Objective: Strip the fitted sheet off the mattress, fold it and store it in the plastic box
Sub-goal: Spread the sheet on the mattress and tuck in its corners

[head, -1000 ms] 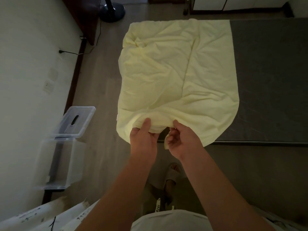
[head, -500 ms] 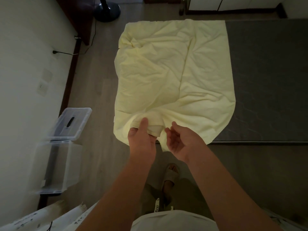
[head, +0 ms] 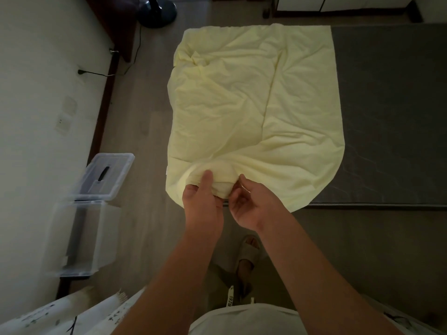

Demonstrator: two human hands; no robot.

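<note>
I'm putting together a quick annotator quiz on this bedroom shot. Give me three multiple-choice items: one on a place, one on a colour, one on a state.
1. Where does the plastic box stand?
A) on a shelf
B) on the floor by the wall, at the person's left
C) on a chair

2. What colour is the sheet?
A) pale yellow
B) dark blue
C) red

3. What is the left hand doing?
A) hanging idle
B) gripping the bunched near edge of the sheet
C) tucked in a pocket

Answers:
1 B: it sits on the floor against the wall.
2 A: it shows pale yellow against the grey mattress.
3 B: its thumb and fingers pinch gathered fabric.
</note>
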